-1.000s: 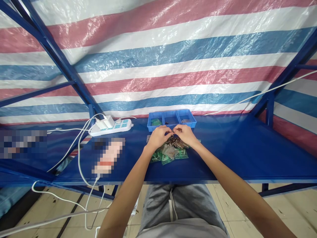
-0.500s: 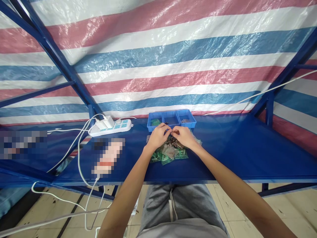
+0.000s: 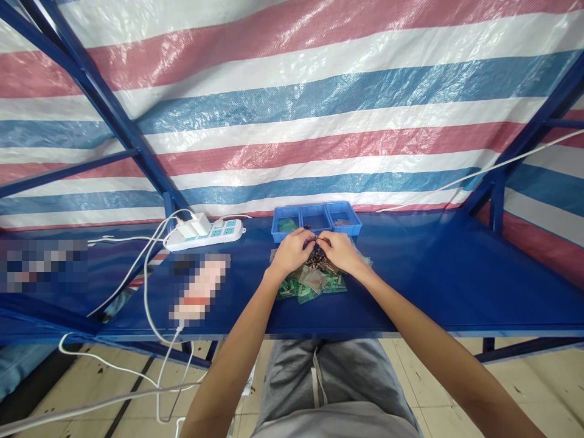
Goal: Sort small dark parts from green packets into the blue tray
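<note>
My left hand (image 3: pixel 292 251) and my right hand (image 3: pixel 340 250) meet fingertip to fingertip above a pile of clear bags (image 3: pixel 312 281) holding green boards and dark small parts. Both hands are closed in a pinch on a small dark part (image 3: pixel 316 243) between them; it is too small to name. Just behind the hands stands a blue tray (image 3: pixel 316 220) with three compartments, the left one holding green pieces.
A white power strip (image 3: pixel 205 234) with plugged chargers and white cables (image 3: pixel 148 274) lies to the left on the blue table (image 3: pixel 456 280). A blurred object (image 3: pixel 198 292) lies left of the pile. A striped tarp hangs behind; blue frame posts stand at both sides.
Both hands lifted slightly and shifted a little toward the tray, staying pinched together over the pile.
</note>
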A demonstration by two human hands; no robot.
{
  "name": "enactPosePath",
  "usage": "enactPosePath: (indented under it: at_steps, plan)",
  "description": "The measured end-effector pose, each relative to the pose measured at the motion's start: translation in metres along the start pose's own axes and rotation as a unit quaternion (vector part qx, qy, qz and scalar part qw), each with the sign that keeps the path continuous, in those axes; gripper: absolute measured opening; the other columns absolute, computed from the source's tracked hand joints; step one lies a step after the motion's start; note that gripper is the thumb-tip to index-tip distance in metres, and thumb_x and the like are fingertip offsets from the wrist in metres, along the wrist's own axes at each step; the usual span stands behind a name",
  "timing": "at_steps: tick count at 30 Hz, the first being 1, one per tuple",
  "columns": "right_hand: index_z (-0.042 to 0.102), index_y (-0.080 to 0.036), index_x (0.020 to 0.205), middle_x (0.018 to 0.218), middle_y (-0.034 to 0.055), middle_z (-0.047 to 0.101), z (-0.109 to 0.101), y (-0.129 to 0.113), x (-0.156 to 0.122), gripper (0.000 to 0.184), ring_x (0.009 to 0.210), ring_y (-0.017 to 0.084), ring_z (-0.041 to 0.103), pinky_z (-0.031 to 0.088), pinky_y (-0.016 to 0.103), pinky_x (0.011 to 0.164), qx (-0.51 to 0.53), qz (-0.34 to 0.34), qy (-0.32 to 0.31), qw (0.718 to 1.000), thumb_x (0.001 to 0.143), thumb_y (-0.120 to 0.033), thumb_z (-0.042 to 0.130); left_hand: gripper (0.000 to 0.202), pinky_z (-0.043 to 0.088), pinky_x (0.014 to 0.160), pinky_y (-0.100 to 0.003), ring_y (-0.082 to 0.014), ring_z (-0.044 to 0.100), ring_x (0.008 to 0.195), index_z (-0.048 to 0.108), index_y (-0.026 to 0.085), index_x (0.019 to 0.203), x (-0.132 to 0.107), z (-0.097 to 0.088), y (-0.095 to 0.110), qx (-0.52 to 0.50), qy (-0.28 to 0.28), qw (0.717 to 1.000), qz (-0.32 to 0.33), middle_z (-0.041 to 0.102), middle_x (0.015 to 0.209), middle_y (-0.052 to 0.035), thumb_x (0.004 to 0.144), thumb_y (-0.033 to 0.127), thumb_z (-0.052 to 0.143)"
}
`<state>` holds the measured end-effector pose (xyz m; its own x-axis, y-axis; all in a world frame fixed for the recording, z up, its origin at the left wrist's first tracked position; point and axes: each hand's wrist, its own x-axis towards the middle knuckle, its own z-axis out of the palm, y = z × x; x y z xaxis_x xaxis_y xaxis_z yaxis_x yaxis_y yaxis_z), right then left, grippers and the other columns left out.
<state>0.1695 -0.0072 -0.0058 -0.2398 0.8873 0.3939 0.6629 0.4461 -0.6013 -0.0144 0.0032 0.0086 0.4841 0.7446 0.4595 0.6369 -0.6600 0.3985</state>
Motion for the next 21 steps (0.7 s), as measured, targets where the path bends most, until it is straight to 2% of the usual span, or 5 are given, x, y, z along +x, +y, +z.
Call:
enactPosePath:
  at_steps: [6,10,14,17,21]
  plan:
    - [0.061,-0.021,0.078,0.078,0.005,0.066,-0.003,-0.001,0.0,0.026,0.073,0.019,0.058,0.036,0.027,0.068,-0.038,-0.029,-0.012,0.999,0.098,-0.021,0.044,0.016,0.048,0.076,-0.029,-0.0194,0.062,0.086,0.067,0.02,0.1,0.0,-0.002,0.001,-0.003,-0.011,1.0,-0.001,0.065,0.095,-0.0051,0.095,0.03,0.055]
    - [0.06,-0.02,0.077,0.077,0.0051,0.064,-0.006,-0.006,-0.002,0.029,0.074,0.019,0.058,0.036,0.028,0.068,-0.044,-0.052,-0.021,0.997,0.101,-0.025,0.043,0.019,0.047,0.076,-0.029,-0.0188,0.061,0.084,0.065,0.02,0.095,0.0,-0.002,0.001,0.002,-0.018,1.0,0.002,0.065,0.093,-0.0049,0.098,0.031,0.051]
    - [0.059,-0.02,0.074,0.074,0.0042,0.063,-0.009,-0.007,-0.001,0.032,0.071,0.018,0.057,0.035,0.028,0.067,-0.041,-0.039,-0.006,0.998,0.102,-0.027,0.043,0.025,0.048,0.08,-0.03,-0.0196,0.063,0.089,0.067,0.02,0.099,0.0,0.0,-0.001,-0.005,-0.017,1.0,0.008,0.067,0.097,-0.0056,0.102,0.033,0.045]
    - [0.063,-0.02,0.079,0.074,0.0028,0.066,-0.011,-0.005,0.0,0.025,0.069,0.018,0.058,0.037,0.028,0.069,-0.014,-0.017,0.001,1.0,0.098,-0.024,0.047,0.024,0.049,0.084,-0.031,-0.0205,0.065,0.093,0.068,0.021,0.103,0.001,0.001,-0.003,-0.009,-0.013,1.0,0.011,0.069,0.101,-0.0057,0.101,0.031,0.046]
    - [0.067,-0.02,0.086,0.083,0.0032,0.071,-0.009,-0.003,0.001,0.019,0.075,0.018,0.061,0.04,0.028,0.072,0.013,-0.027,-0.004,1.0,0.095,-0.021,0.05,0.017,0.05,0.085,-0.031,-0.021,0.067,0.095,0.068,0.022,0.104,0.001,0.002,-0.005,-0.021,-0.011,1.0,0.015,0.072,0.101,-0.0044,0.097,0.024,0.052]
